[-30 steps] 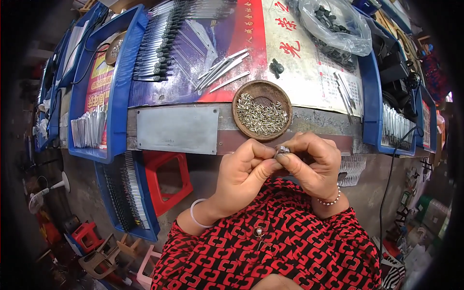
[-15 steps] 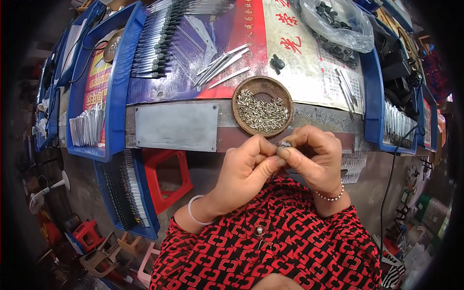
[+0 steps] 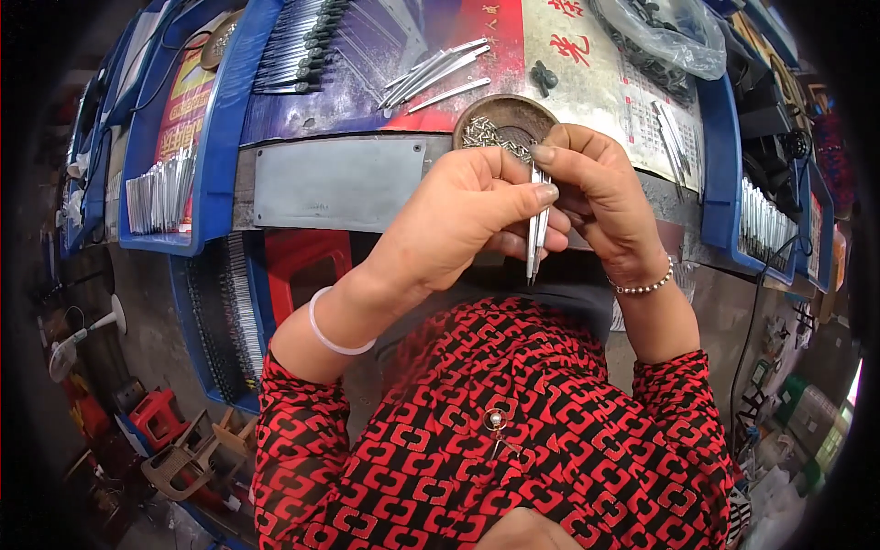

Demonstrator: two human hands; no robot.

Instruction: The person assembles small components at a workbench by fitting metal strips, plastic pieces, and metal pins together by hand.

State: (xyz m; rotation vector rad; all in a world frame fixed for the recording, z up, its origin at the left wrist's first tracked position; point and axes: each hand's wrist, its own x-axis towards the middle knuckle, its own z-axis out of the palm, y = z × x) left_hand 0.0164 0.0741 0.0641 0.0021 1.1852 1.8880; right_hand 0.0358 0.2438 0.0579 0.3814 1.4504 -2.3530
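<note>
My left hand (image 3: 458, 206) is closed round a few slim, pointed silver metal strips (image 3: 536, 229), their tips pointing down toward my lap. At the strips' upper end, the thumb and forefinger of my right hand (image 3: 596, 179) are pinched together. What sits between those fingertips is too small to tell. Just behind both hands stands a round brown bowl (image 3: 529, 106) holding many small silver rivets (image 3: 484, 134); my hands cover its front part. Beyond it several loose metal strips (image 3: 435, 73) lie on the table, with a small black part (image 3: 544, 75) to their right.
A grey metal plate (image 3: 335, 183) is fixed to the table edge. Blue trays (image 3: 215, 206) with metal strips stand left and right. Rows of black-ended strips (image 3: 298, 55) lie at the back left, a plastic bag (image 3: 674, 41) at the back right. Below is a red stool (image 3: 307, 261).
Both hands have risen and moved forward to the bowl, now partly covering it. The metal strips in my left hand now show clearly. The view has shifted, so the table sits higher.
</note>
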